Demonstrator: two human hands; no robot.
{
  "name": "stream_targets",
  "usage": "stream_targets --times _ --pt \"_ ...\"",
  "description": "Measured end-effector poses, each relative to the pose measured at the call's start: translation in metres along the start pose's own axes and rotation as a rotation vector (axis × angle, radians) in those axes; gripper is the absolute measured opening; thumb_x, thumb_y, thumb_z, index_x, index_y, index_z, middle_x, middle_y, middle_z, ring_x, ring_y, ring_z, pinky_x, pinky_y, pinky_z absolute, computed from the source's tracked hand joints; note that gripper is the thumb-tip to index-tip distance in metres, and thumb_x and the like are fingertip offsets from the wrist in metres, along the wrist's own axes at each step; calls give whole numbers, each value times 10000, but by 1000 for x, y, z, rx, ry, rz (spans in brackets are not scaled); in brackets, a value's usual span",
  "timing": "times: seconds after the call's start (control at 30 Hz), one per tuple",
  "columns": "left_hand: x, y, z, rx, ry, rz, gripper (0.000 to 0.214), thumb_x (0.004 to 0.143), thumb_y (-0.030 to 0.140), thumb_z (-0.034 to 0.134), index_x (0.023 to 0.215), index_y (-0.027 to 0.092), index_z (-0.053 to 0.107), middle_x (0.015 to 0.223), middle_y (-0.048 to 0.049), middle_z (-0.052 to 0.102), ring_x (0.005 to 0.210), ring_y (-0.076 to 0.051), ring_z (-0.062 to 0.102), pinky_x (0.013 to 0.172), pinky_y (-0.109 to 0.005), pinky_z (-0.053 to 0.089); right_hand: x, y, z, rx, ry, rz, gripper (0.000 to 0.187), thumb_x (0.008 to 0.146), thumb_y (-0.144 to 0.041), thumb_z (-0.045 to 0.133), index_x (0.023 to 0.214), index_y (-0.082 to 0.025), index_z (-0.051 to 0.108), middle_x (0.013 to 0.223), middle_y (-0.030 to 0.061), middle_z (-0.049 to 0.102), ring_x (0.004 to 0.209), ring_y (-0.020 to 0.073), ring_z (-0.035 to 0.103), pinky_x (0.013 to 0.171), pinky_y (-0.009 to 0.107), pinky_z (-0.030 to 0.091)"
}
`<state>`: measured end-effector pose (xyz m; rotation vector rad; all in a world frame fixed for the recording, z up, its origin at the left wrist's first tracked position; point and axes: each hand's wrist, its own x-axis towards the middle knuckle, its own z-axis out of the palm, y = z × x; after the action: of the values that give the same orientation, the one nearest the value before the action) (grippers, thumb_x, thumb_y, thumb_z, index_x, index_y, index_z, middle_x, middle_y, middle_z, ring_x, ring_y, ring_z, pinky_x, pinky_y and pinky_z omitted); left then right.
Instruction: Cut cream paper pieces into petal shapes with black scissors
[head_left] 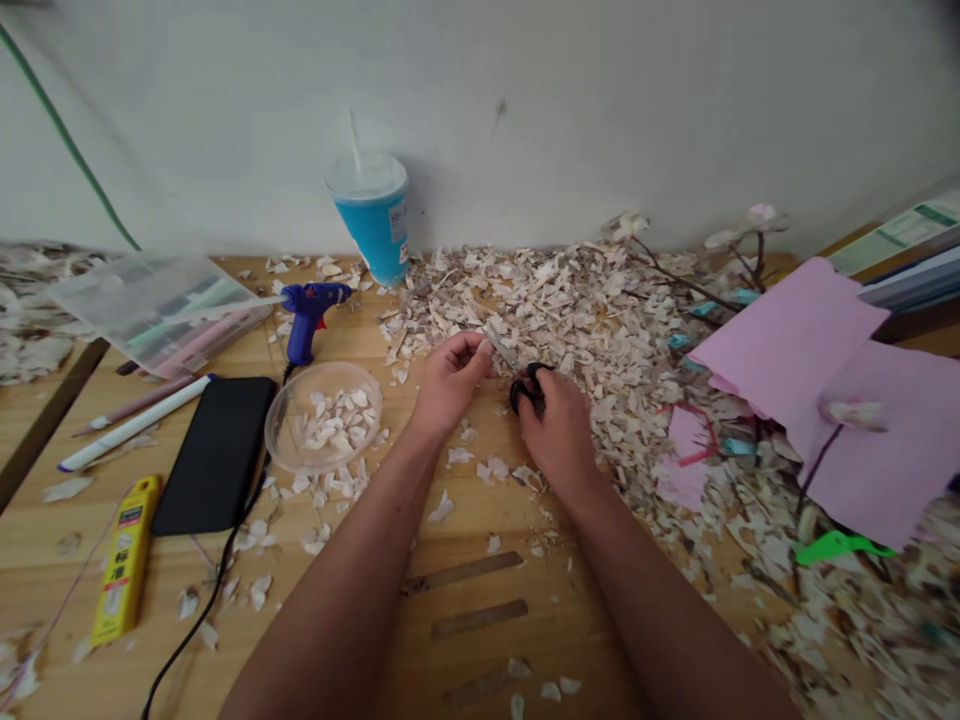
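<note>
My left hand (448, 380) pinches a small pale shell-like piece (478, 345) over the wooden table (360, 560). My right hand (556, 425) grips black-handled scissors (529, 388), whose blades (501, 345) point up and left at the piece in my left hand. Both hands hover just in front of a big heap of pale flakes (570, 300). A few loose flakes (487, 468) lie under my wrists.
A clear bowl (324, 416) with cut flakes sits left of my hands, next to a black phone (216, 452), a blue glue gun (309, 312) with its cable, pens, a yellow cutter (124, 560) and a clear box (154, 300). A blue cup (373, 220) stands by the wall. Pink paper (832, 380) lies right.
</note>
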<state>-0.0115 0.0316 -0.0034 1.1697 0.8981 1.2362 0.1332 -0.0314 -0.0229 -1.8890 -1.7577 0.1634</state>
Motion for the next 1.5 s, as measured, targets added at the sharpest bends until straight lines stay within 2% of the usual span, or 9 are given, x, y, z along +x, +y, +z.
stream_targets --times 0.43,0.57,0.73,0.83,1.03,1.37,1.5 --pt "2 4 -12 252 -90 98 215 830 379 640 758 182 594 670 15 546 631 -111 471 616 -245 373 0 6 -3 -70 -40 -18 187 881 -280 490 1007 -191 594 1011 97 665 969 266 553 814 383 339" --pt "2 4 -16 271 -134 100 243 853 413 619 776 183 609 667 14 547 629 -113 473 612 -244 376 0 5 -4 -70 -35 -15 184 889 -277 478 997 -194 600 1017 101 666 961 271 558 806 389 342" --pt "3 1 -16 180 -96 72 298 851 484 623 815 189 631 676 11 578 644 -116 516 643 -243 416 0 4 -5 -48 -20 -17 173 893 -269 465 967 -195 602 1001 101 669 944 264 557 810 385 344" --pt "4 -3 -15 75 -65 57 277 846 469 645 877 194 641 693 11 608 667 -112 554 679 -240 442 0 4 -4 -47 -26 -19 177 893 -267 463 977 -196 602 993 97 668 945 261 554 813 383 340" --pt "5 -3 -12 -81 -45 -36 264 797 433 709 854 178 675 730 2 656 646 -94 586 681 -233 482 1 4 -4 -43 -27 -12 150 875 -309 493 931 -198 576 942 92 658 922 256 541 795 373 334" --pt "5 -10 -9 -161 -6 -91 270 747 428 753 862 188 708 732 1 672 645 -96 596 684 -237 499 0 1 -4 -53 -27 -20 147 863 -303 494 932 -199 572 936 91 658 915 258 531 789 377 317" --pt "6 -13 -6 -237 90 -145 291 713 417 781 892 194 724 788 -2 691 691 -97 613 744 -255 516 0 1 -4 -43 -21 -9 158 868 -319 493 928 -199 575 927 88 658 901 255 531 781 373 318"
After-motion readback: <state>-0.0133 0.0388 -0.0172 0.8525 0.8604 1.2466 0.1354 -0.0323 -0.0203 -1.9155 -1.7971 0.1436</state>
